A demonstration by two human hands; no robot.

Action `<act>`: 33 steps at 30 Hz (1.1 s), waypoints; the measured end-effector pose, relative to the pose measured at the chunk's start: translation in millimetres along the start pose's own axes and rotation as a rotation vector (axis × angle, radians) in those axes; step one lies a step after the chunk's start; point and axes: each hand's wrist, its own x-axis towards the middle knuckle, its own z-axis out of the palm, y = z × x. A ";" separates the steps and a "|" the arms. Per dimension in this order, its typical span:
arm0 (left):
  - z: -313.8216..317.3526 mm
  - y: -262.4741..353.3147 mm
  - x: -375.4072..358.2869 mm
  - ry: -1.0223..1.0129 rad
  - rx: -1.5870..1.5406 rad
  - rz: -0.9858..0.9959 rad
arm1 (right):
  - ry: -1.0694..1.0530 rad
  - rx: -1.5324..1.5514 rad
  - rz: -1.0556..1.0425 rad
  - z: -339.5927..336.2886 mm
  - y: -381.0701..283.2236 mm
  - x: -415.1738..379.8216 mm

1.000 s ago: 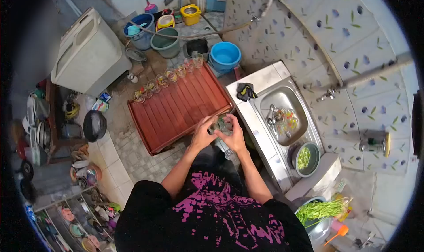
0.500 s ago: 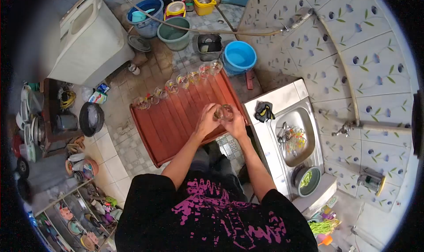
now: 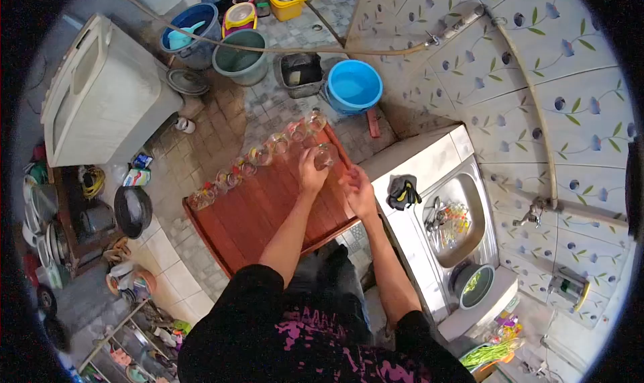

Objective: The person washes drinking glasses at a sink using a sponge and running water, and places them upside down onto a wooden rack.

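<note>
My left hand reaches out over the red-brown slatted table and grips a clear drinking glass near the table's far right corner. The glass sits just in front of a row of several similar glasses lined along the table's far edge. My right hand hovers over the table's right side with fingers spread, holding nothing. Both forearms are bare and stretch forward from a black shirt with pink print.
A steel sink with glasses in it stands to the right, a dark cloth on its rim, a bowl of greens beside it. A blue bucket, green bucket and white washing machine stand beyond the table.
Both hands held the glass together near the table's front; now my left hand alone has carried it forward to the row, and my right hand has let go.
</note>
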 end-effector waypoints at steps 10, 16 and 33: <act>38.6 -34.5 29.7 0.124 0.029 0.003 | -0.012 0.198 0.178 -28.7 14.9 -10.6; 36.2 -37.5 35.0 0.089 0.018 0.031 | 0.027 0.205 0.187 -24.9 20.5 -16.4; 6.5 0.6 -27.8 0.050 0.006 -0.014 | 0.125 0.276 0.126 -50.9 19.5 -65.7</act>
